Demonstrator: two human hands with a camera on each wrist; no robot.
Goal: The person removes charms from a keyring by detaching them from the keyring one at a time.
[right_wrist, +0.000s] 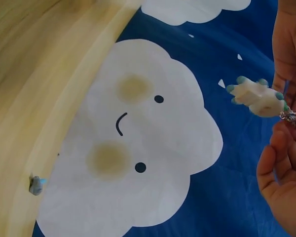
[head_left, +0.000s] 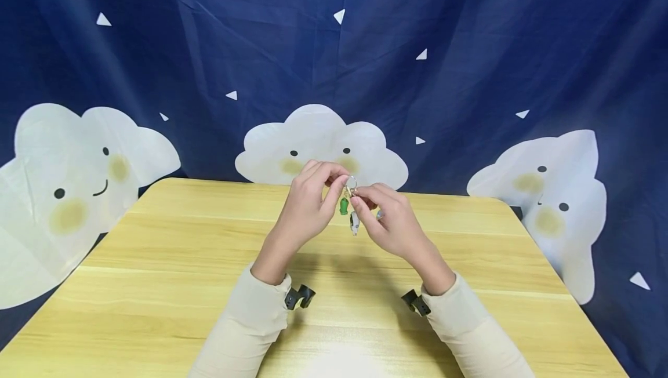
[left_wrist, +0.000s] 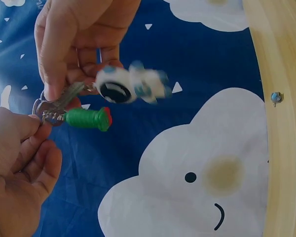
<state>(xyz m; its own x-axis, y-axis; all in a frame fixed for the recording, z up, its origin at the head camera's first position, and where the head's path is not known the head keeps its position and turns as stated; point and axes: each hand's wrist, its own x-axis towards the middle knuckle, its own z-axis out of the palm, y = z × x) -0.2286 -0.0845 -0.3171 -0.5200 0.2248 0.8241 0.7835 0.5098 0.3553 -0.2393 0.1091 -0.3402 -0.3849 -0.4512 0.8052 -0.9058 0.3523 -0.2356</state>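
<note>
Both hands, the left hand [head_left: 309, 201] and the right hand [head_left: 388, 215], worked close together in the head view, thumbs and fingertips pinching a keyring [head_left: 356, 180] above the far part of the bench [head_left: 182, 233]. From it a green charm [head_left: 344, 206] hung at about 7 o'clock and a white charm [head_left: 355, 223] at 6.

From the left wrist, the green charm lay at 3 o'clock of the ring and the white charm, blurred, between 2 and 3. The keyring seemed light; its metal, probably stiff, springy and slick, was best held by opposite edges, leaving the charms free.

From the right wrist, the white charm stuck out at 10 o'clock from a fine chain [right_wrist: 289, 116], likely the fragile part, better not tugged. Exactly what the right fingertips gripped could not be told.
</note>
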